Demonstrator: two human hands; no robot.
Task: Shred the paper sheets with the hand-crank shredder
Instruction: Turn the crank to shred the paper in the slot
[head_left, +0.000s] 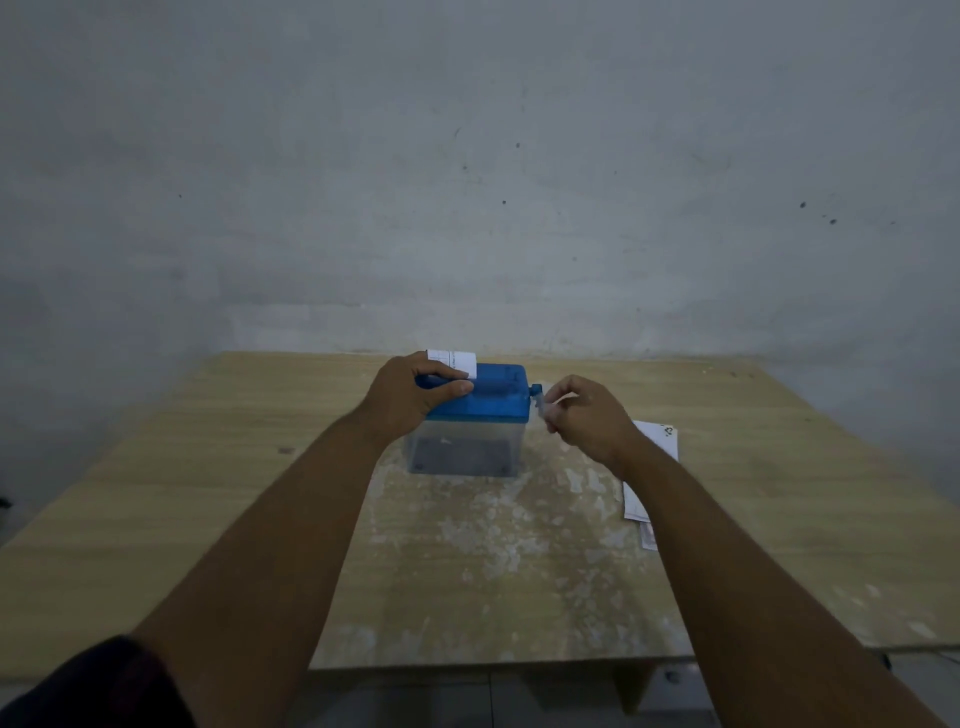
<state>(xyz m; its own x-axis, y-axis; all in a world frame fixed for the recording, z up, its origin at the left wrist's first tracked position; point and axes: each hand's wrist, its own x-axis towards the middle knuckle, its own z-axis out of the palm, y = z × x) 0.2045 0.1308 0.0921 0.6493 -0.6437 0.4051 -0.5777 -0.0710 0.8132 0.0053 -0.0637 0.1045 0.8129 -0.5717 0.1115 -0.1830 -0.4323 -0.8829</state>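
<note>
Pale wood tabletop (260, 493) carries everything; toward its far edge, about midway along, stands the blue-topped shredder (493, 400) on its clear bin (462, 452); spare sheets (660, 436) lie just to its right; the left hand (410, 395) curls over the shredder's left end, gripping it; the right hand (587, 421) pinches the crank (537, 397); one sheet (457, 359) stands in the slot beside the left fingers. Likely risks: fingertips near the slot; uneven cranking skewing or jamming the paper.
</note>
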